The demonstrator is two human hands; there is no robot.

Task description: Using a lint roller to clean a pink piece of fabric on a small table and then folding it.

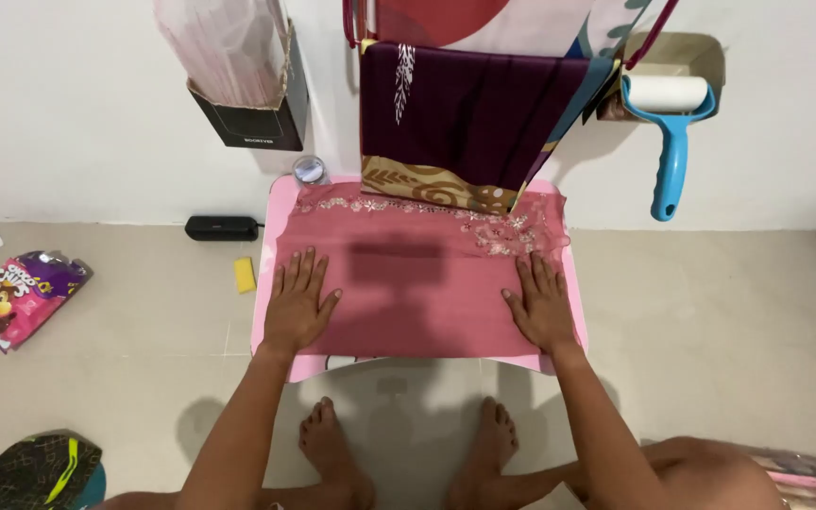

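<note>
Here the pink cloth (417,288) lies long axis left-right mid-frame on table (280,203); left hand (297,307), right hand (542,307) flat, open, pressing opposite ends.

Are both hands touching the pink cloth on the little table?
Touching. The head view shows the left hand and right hand lying flat, palms down, on the pink cloth.

White wall (68,142) above pale tiled floor (710,321), evenly lit.

Bare forearms without sleeves, left hand (297,307), right hand (542,307), no rings, bare feet (332,453)
</note>
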